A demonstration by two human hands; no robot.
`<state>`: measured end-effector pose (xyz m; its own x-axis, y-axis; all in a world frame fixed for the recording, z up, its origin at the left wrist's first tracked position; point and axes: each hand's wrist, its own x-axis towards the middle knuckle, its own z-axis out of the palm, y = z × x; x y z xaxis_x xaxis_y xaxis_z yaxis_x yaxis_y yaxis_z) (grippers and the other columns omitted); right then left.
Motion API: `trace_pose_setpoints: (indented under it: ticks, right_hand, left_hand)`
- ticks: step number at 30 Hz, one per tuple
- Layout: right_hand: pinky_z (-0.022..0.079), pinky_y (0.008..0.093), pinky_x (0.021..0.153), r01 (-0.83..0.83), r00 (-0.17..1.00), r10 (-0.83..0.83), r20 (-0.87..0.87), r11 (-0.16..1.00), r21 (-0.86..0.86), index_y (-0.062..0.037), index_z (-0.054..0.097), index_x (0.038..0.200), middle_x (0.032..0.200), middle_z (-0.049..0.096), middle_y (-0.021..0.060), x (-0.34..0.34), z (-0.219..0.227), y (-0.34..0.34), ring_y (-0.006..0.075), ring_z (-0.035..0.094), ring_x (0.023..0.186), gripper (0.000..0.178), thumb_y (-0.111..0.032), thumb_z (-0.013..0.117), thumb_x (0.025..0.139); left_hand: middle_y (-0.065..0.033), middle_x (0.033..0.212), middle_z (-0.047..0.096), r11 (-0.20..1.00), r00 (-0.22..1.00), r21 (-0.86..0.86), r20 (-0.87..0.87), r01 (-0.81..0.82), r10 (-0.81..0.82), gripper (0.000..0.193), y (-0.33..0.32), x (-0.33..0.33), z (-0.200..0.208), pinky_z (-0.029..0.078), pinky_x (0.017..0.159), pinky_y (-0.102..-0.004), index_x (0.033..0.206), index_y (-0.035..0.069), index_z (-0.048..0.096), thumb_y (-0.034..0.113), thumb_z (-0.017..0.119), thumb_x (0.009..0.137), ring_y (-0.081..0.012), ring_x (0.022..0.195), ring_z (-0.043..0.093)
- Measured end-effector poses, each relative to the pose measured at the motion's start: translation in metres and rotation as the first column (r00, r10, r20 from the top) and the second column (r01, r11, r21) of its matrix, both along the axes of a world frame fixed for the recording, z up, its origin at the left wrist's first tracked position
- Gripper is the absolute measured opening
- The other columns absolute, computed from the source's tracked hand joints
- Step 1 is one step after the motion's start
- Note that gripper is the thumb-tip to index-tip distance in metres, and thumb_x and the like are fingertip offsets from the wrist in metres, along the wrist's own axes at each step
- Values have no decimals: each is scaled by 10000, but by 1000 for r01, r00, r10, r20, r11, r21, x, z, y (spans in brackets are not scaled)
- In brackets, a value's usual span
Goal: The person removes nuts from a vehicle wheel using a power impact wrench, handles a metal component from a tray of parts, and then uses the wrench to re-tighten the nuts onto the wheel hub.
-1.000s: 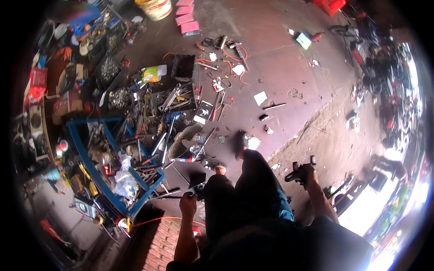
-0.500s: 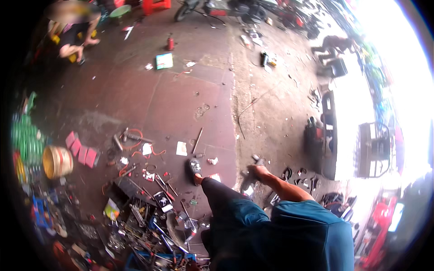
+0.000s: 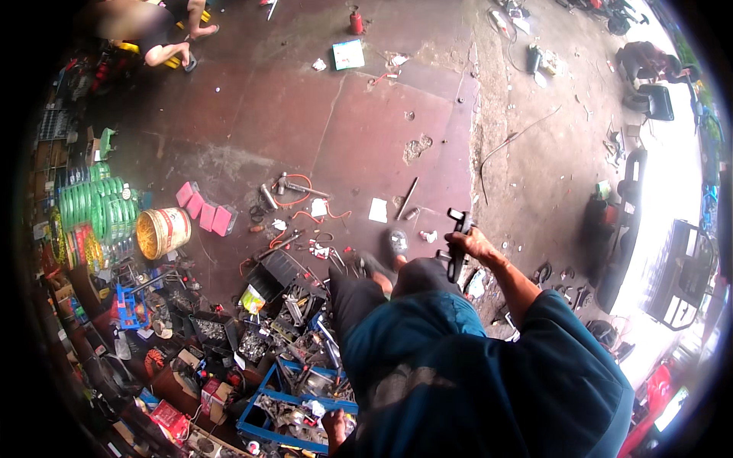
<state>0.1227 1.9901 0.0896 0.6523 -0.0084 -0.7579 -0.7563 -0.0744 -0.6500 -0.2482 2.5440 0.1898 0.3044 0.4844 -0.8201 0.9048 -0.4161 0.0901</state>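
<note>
My right hand [image 3: 475, 244] is closed around a dark metal piece with a bar-like body and short projecting ends [image 3: 456, 264], held out in front of my knee; its exact kind I cannot make out. At the lower edge, my left hand [image 3: 334, 426] is beside a blue divided tray [image 3: 263, 432] filled with metal parts and tools. My body partly covers that hand, and its fingers are too small to read.
Loose tools and parts lie heaped around a black case [image 3: 279, 271] to my left. A bucket [image 3: 163, 233], pink blocks [image 3: 206, 211] and green coils [image 3: 95, 204] stand farther left. A hammer [image 3: 294, 185] lies ahead. Another person [image 3: 164, 46] sits at the far left.
The view has swung left, bringing more of the cluttered parts and the blue tray into sight. My right hand has come up with the metal piece. My left hand has appeared by the tray.
</note>
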Motion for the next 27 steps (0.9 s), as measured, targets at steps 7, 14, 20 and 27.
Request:
trace_pose_setpoints:
  ticks: [7,14,20,27]
  right_hand:
    - [451,312,577,86,974,-135,-181,963,-254,-18,626,777,661,598,52,-39,23,-34,142,574,634,249,-267,621,776]
    - [485,322,610,-306,952,260,-162,824,-476,-59,657,851,739,652,90,-112,5,-47,197,623,677,182,-224,590,812]
    - [505,362,684,-493,851,331,-408,771,-404,-122,660,850,804,654,116,-73,-47,-36,257,635,721,191,-264,536,817]
    - [479,372,645,-146,911,-61,-408,878,-456,-70,639,753,708,619,109,-35,-276,-24,227,623,723,187,-228,548,791]
  left_hand:
    - [-86,580,551,286,145,316,403,905,-904,25,23,182,-58,441,505,-389,787,35,593,46,571,783,-259,453,507]
    - [-3,641,550,967,960,-209,265,144,-86,176,-8,402,-140,382,416,-217,942,21,623,157,629,830,-71,482,471]
    - [3,661,552,950,976,-288,207,120,-61,183,-58,520,-206,402,440,-210,939,12,615,137,662,815,-72,514,492]
    - [5,683,556,962,995,-265,89,71,-48,149,-78,570,-385,403,412,-216,944,67,616,164,624,830,-81,527,517]
